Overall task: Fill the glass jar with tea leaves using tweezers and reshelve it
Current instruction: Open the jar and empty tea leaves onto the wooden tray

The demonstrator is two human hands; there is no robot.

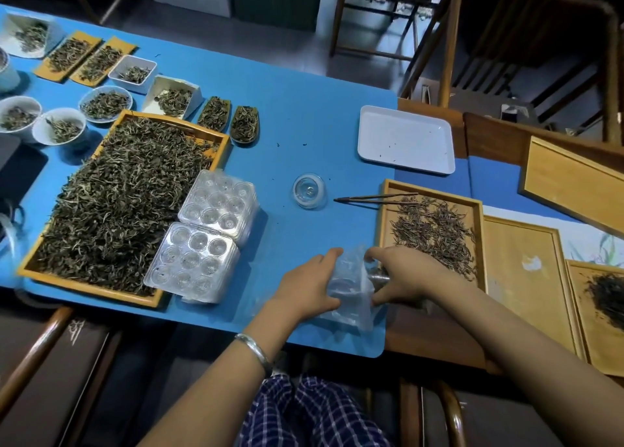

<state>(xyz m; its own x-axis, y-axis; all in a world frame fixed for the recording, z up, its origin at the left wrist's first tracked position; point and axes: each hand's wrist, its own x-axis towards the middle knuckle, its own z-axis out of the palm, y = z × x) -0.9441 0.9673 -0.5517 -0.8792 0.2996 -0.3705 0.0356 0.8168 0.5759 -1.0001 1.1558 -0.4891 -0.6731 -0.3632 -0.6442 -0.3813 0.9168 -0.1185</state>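
A small clear glass jar (309,190) stands upright on the blue mat, mid-table. Dark tweezers (374,199) lie to its right, tips toward the jar, their rear end resting on a wooden tray (383,230) of thin dark tea leaves (435,230). At the near edge, my left hand (305,286) and my right hand (401,274) both grip a clear plastic bag (351,286) between them. Something metallic shows under my right hand, hard to identify.
A large wooden tray (169,124) heaped with tea fills the left side, with two clear plastic cell trays (202,233) on its near right corner. Small bowls and scoops of tea line the far left. A white tray (405,139) sits far right. More wooden trays lie right.
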